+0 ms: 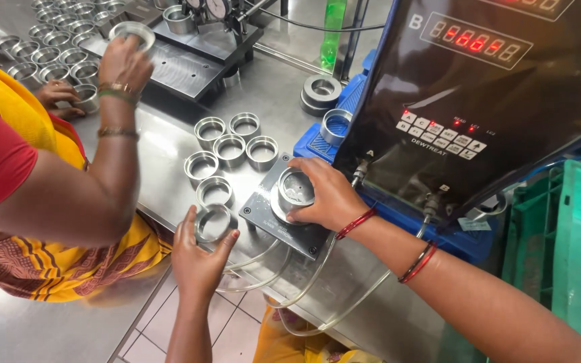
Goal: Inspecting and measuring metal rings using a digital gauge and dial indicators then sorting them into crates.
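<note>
stainless steel covers the workbench (169,144), with pale floor tiles showing below its front edge; a black gauge unit (479,101) with red lit digits stands on a blue base at the right, and a green crate (573,255) sits beyond it (what it holds is out of sight); clear tubes (304,289) loop off the bench edge; five metal rings (231,149) lie loose in a cluster mid-bench, and a tight batch of more rings (48,50) fills the far left corner, too crowded to count; the left hand (200,259) pinches one ring (212,223) at the bench edge, thumb and fingers closed around its rim; the right hand (324,195) presses another ring (295,190) onto the dark square fixture plate (284,218), fingers curled over it; a co-worker's hand (124,64) lifts one ring (132,31) farther back.
</note>
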